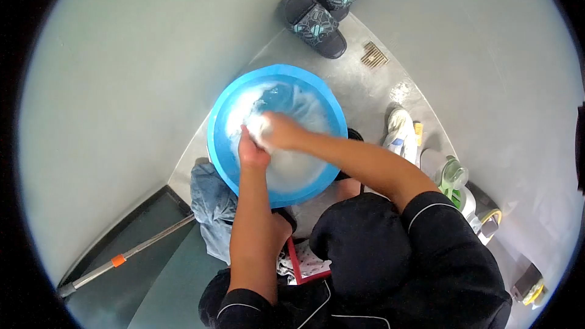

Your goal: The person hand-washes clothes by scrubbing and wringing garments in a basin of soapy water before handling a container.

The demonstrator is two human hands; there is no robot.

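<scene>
A round blue basin (216, 119) on the floor holds cloudy, sudsy water with pale fabric (308, 106) partly under it. Over the water my two hands meet at a bunched white cloth (258, 129). My left hand (253, 151) is closed on the cloth's near left side, thumb pointing up. From the right, my right hand (281, 131) grips the same cloth; motion blurs its fingers. How much of the cloth lies inside the hands is hidden.
Dark slippers (315, 27) lean at the far wall near a floor drain (374, 55). Blue denim (213, 207) lies left of the basin, beside a metal pole (128, 259). White shoes (400, 131), a yellow brush (418, 133) and green-and-clear containers (454, 175) line the right.
</scene>
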